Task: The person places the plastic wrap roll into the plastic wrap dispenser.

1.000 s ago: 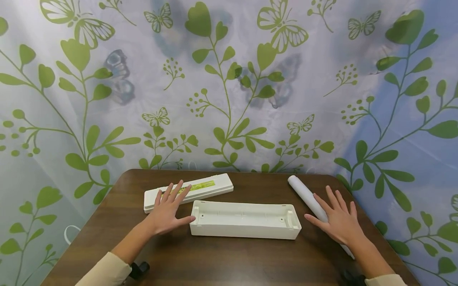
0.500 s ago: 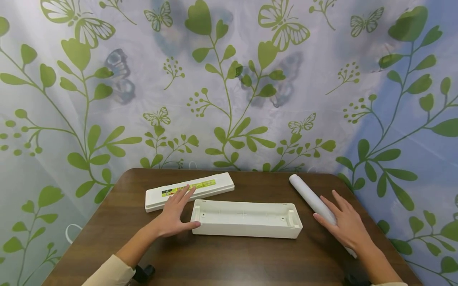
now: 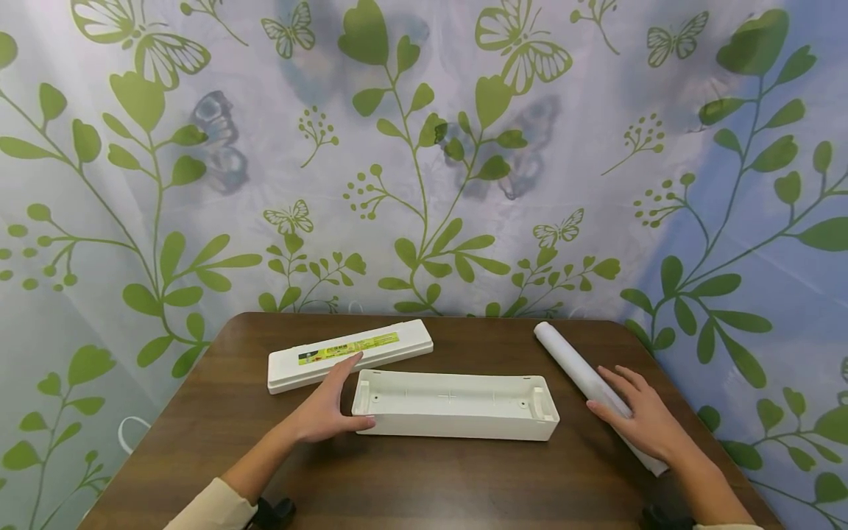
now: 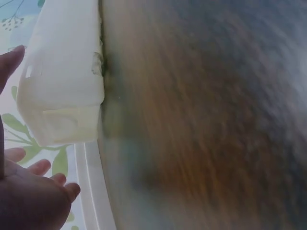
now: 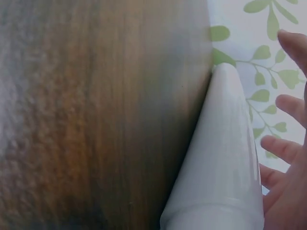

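Note:
In the head view a white open-topped plastic box (image 3: 453, 427) lies lengthwise at the middle of the table. My left hand (image 3: 324, 414) is at its left end, thumb by the front wall and fingers reaching past the end. The left wrist view shows those fingers apart from the box end (image 4: 72, 122). Angled on the right is a white roll of film or sheet (image 3: 576, 368). Over its near half hovers my right hand (image 3: 642, 418), fingers spread and slightly bent. In the right wrist view the fingers (image 5: 283, 148) lie beside the roll (image 5: 220, 153) without gripping it.
Behind the box, a long white lid (image 3: 291, 368) with a yellow-green label lies slanted. The brown wooden table (image 3: 424, 486) ends at a curtain (image 3: 424, 147) printed with green leaves and butterflies.
My left hand has moved slightly right, to the box's left end, its fingers closer together. My right hand has come down and nearer to the roll. Box, lid and roll stay in place.

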Demonstrator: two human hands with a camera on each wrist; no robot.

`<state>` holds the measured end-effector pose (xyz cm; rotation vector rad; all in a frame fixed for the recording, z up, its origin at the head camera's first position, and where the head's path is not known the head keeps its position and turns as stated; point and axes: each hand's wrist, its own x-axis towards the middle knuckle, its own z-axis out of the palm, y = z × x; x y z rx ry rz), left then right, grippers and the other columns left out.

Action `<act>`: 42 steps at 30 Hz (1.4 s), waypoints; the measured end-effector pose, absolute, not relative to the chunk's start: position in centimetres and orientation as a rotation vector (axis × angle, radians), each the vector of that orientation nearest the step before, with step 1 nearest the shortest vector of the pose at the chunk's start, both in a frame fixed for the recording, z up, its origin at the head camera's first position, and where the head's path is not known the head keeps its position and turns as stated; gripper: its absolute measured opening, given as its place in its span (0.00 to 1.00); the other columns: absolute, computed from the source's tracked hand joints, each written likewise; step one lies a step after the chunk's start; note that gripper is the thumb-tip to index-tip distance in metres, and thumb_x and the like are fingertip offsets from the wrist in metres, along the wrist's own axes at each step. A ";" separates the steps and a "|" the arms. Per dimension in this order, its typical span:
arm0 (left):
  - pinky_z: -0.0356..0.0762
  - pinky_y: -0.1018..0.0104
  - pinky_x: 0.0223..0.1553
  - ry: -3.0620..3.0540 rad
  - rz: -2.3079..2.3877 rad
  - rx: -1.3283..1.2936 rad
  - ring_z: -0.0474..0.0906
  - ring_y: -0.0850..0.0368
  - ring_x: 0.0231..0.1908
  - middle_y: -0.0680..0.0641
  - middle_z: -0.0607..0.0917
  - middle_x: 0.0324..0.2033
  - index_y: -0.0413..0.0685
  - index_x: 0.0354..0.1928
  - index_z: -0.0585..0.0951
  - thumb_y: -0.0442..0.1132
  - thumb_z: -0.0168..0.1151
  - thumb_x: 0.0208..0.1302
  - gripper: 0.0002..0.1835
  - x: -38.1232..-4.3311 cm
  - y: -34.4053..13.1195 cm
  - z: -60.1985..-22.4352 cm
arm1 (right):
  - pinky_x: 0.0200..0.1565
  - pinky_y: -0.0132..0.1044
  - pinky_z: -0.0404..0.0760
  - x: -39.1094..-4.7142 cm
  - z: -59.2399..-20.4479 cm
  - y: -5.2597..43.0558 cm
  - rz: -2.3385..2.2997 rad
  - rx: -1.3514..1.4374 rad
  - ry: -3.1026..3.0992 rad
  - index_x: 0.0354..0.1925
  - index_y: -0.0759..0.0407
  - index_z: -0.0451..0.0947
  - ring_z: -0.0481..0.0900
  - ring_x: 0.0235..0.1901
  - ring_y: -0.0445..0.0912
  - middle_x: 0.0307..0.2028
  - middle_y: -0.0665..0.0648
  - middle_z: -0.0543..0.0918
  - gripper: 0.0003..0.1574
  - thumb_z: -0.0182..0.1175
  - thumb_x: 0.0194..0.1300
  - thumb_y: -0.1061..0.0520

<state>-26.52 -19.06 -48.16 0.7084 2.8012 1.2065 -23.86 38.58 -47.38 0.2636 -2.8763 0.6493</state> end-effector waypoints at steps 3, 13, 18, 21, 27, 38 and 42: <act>0.58 0.33 0.73 2.744 1.286 0.704 0.55 0.36 0.77 0.37 0.57 0.78 0.45 0.81 0.52 0.59 0.80 0.50 0.64 -26.7 -19.1 -48.1 | 0.51 0.75 0.72 -23.9 -47.4 38.7 0.670 0.251 -2.890 0.79 0.53 0.58 0.66 0.64 0.76 0.72 0.75 0.59 0.52 0.63 0.69 0.34; 0.59 0.35 0.73 2.544 1.412 0.756 0.61 0.32 0.74 0.32 0.60 0.76 0.41 0.80 0.53 0.49 0.82 0.51 0.61 -27.3 -19.5 -48.1 | 0.43 0.58 0.83 -24.1 -47.6 39.6 0.782 0.217 -2.925 0.77 0.59 0.61 0.82 0.51 0.68 0.68 0.75 0.68 0.52 0.66 0.67 0.36; 0.59 0.40 0.73 2.430 1.492 0.792 0.58 0.32 0.76 0.30 0.58 0.77 0.39 0.80 0.51 0.43 0.81 0.52 0.60 -27.8 -19.7 -48.2 | 0.37 0.44 0.79 -24.3 -47.6 39.9 0.849 0.171 -2.962 0.77 0.58 0.62 0.83 0.51 0.61 0.69 0.72 0.71 0.53 0.68 0.65 0.36; 0.59 0.42 0.72 2.363 1.528 0.807 0.56 0.32 0.76 0.29 0.57 0.77 0.37 0.79 0.50 0.40 0.81 0.53 0.60 -28.3 -19.9 -48.3 | 0.37 0.43 0.79 -24.3 -47.7 40.0 0.909 0.162 -2.978 0.77 0.60 0.60 0.83 0.52 0.63 0.67 0.75 0.72 0.54 0.69 0.65 0.38; 0.60 0.42 0.72 2.280 1.570 0.785 0.56 0.31 0.76 0.30 0.56 0.77 0.36 0.79 0.52 0.37 0.81 0.53 0.58 -29.1 -20.2 -48.5 | 0.41 0.43 0.82 -24.6 -48.1 40.5 1.019 0.200 -2.960 0.79 0.61 0.54 0.82 0.55 0.68 0.66 0.80 0.71 0.56 0.70 0.66 0.45; 0.66 0.56 0.72 2.146 1.581 0.798 0.55 0.32 0.77 0.31 0.53 0.78 0.37 0.79 0.50 0.33 0.79 0.54 0.58 -30.3 -20.7 -48.6 | 0.35 0.37 0.82 -24.5 -48.4 41.1 1.202 0.192 -2.941 0.79 0.63 0.55 0.84 0.50 0.55 0.67 0.82 0.69 0.54 0.71 0.65 0.50; 0.67 0.62 0.71 2.115 1.557 0.791 0.53 0.33 0.78 0.32 0.51 0.79 0.38 0.79 0.49 0.34 0.79 0.54 0.58 -30.8 -21.0 -48.6 | 0.35 0.37 0.82 -24.4 -48.4 40.9 1.205 0.183 -2.944 0.78 0.63 0.55 0.83 0.48 0.50 0.66 0.82 0.69 0.55 0.72 0.64 0.50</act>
